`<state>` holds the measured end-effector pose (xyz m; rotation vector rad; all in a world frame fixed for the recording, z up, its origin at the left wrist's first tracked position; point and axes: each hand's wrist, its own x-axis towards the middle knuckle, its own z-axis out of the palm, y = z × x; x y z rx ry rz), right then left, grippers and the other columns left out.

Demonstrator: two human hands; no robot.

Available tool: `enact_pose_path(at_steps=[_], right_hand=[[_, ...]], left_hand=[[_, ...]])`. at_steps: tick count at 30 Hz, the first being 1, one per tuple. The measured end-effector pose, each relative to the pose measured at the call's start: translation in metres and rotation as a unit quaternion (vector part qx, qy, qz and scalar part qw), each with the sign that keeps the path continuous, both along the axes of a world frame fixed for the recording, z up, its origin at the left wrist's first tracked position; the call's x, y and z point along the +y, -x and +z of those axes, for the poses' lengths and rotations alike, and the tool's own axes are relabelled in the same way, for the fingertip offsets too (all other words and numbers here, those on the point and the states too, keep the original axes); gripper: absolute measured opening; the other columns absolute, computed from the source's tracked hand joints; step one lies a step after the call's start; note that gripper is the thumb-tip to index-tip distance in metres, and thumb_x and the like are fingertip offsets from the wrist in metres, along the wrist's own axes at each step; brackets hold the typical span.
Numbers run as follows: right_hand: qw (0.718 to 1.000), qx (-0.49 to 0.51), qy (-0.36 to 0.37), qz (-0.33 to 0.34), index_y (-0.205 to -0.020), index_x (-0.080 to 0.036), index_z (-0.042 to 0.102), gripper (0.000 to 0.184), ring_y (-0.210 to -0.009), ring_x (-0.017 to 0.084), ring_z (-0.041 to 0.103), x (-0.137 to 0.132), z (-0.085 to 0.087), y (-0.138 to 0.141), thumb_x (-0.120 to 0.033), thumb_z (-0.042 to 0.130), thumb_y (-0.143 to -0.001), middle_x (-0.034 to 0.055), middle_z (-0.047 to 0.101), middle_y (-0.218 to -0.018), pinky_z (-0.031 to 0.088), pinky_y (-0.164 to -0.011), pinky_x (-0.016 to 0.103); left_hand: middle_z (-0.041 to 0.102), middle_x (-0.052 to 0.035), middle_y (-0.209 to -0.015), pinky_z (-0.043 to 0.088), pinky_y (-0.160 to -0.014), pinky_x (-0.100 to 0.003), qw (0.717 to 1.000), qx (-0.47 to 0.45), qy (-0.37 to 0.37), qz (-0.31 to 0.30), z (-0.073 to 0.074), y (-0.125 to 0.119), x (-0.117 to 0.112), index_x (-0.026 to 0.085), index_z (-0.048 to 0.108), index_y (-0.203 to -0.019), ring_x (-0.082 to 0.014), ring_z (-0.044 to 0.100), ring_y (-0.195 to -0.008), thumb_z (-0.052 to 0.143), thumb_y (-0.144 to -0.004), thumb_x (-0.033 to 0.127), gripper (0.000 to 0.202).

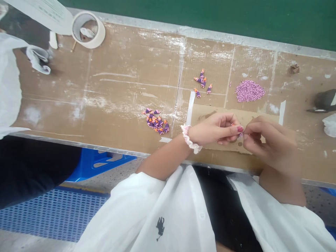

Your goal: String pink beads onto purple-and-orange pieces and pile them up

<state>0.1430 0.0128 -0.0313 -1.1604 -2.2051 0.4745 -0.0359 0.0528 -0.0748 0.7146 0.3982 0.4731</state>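
Observation:
My left hand (223, 130) is closed in a pinch on a small figurine (232, 125), mostly hidden by the fingers; a bit of orange shows. Fingertips of my right hand (265, 136) are pinched together right beside it, touching a tiny purple piece (240, 134) too small to make out. Both hands are over a taped-down cardboard sheet (207, 110). Beyond the sheet lies a heap of tiny pink-purple pieces (250, 91). Several purple figurines with orange tops (203, 82) lie loosely behind my left hand, and a denser cluster of figurines (156, 121) sits farther left.
A roll of white tape (98, 35) stands at the far left by a sheet of paper (49, 15). A dark object (325, 100) and crumpled plastic (330, 125) lie at the right. A blue stool (89, 164) is under the table's front edge, beside a person's dark-clothed leg (34, 168).

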Motion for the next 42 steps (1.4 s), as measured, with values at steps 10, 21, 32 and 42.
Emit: enact_pose_path(at_steps=[10, 21, 32, 42], right_hand=[[0.996, 0.01, 0.015, -0.092, -0.088, -0.026, 0.061, 0.008, -0.062, 0.014, 0.055, 0.022, -0.014, -0.02, -0.019, 0.063, -0.085, -0.0004, 0.061, -0.076, 0.045, -0.055, 0.029], [0.961, -0.143, 0.052, -0.233, -0.085, -0.023, 0.064, 0.013, -0.074, 0.022, 0.061, 0.051, -0.053, -0.052, -0.016, 0.054, -0.082, 0.0049, 0.066, -0.085, 0.048, -0.068, 0.037], [0.956, -0.153, 0.077, -0.237, -0.085, -0.023, 0.069, 0.016, -0.086, 0.025, 0.066, 0.05, -0.055, -0.051, -0.022, 0.054, -0.084, 0.0065, 0.071, -0.098, 0.05, -0.072, 0.038], [0.951, -0.159, 0.092, -0.249, -0.083, -0.024, 0.064, 0.009, -0.079, 0.024, 0.061, 0.051, -0.053, -0.051, -0.024, 0.054, -0.083, 0.0062, 0.067, -0.092, 0.049, -0.073, 0.039]], left_hand=[[0.054, 0.0059, -0.059, 0.029, -0.038, -0.014, 0.977, 0.095, 0.03, 0.19, 0.0, 0.001, 0.009, 0.016, 0.052, -0.076, -0.0015, 0.042, -0.044, 0.07, -0.083, 0.034, 0.027], [0.046, 0.0084, -0.057, 0.026, -0.039, -0.017, 0.888, 0.247, -0.063, 0.383, -0.016, 0.016, 0.036, 0.027, 0.049, -0.119, -0.0034, 0.037, -0.041, 0.063, -0.088, 0.023, 0.034], [0.048, 0.0077, -0.059, 0.035, -0.046, -0.018, 0.91, 0.242, -0.116, 0.317, -0.014, 0.012, 0.027, 0.02, 0.053, -0.098, -0.0038, 0.037, -0.045, 0.058, -0.087, 0.016, 0.013], [0.046, 0.0067, -0.06, 0.031, -0.045, -0.019, 0.908, 0.243, -0.123, 0.318, -0.014, 0.012, 0.027, 0.019, 0.054, -0.093, -0.0042, 0.035, -0.046, 0.055, -0.088, 0.015, 0.006]])
